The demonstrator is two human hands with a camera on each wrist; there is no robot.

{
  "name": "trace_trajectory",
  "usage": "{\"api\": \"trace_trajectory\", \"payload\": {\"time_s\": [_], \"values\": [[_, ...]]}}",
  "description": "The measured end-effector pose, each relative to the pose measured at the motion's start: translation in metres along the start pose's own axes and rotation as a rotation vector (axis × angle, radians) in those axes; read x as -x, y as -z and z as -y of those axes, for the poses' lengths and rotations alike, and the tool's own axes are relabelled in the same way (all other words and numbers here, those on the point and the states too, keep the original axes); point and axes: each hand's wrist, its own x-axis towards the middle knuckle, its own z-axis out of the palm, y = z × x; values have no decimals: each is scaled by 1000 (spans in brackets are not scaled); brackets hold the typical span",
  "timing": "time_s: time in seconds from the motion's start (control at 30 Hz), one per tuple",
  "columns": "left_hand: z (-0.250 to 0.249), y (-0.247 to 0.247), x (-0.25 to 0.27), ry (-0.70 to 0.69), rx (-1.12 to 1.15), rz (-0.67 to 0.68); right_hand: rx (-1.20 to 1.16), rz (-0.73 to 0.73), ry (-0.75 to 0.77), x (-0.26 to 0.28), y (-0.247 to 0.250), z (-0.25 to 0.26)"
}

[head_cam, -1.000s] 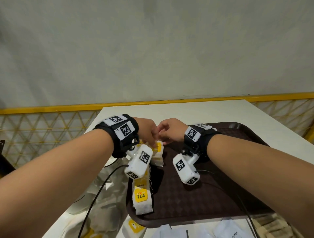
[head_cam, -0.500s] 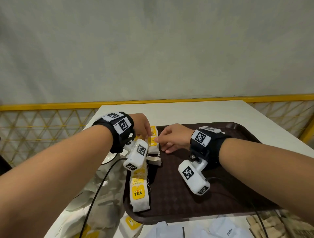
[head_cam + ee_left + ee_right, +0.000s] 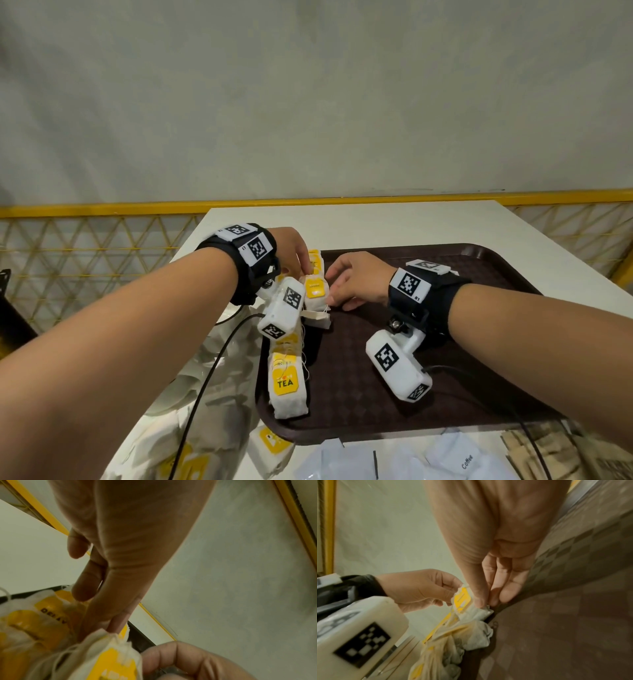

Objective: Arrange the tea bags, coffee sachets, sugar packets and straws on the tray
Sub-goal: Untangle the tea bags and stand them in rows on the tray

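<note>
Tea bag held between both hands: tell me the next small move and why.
Probably lower the tea bag flat onto the tray and let go. Both the left hand and the right hand pinch its ends at the tray's far left edge, in line with the TEA-labelled bag already lying there. Coffee sachets wait on the table.

The left wrist camera (image 3: 282, 311) covers the middle of the tea bag row (image 3: 287, 383), so can't tell how those bags sit there. Coffee sachets (image 3: 455, 460) and brown packets (image 3: 555, 452) get cut off at the bottom edge. Lettering on the held tea bag (image 3: 113, 665) is too blurry to read.
</note>
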Motion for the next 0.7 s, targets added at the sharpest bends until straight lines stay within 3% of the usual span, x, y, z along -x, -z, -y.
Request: {"api": "trace_trajectory", "payload": {"time_s": [0.3, 0.47, 0.7], "values": [[1, 5, 5, 74, -12, 32, -36, -10, 1, 1, -7, 2], [3, 3, 5, 24, 8, 60, -46, -20, -6, 2, -11, 3], [-2, -1, -7, 83, -26, -82, 15, -47, 10, 0, -11, 2]]}}
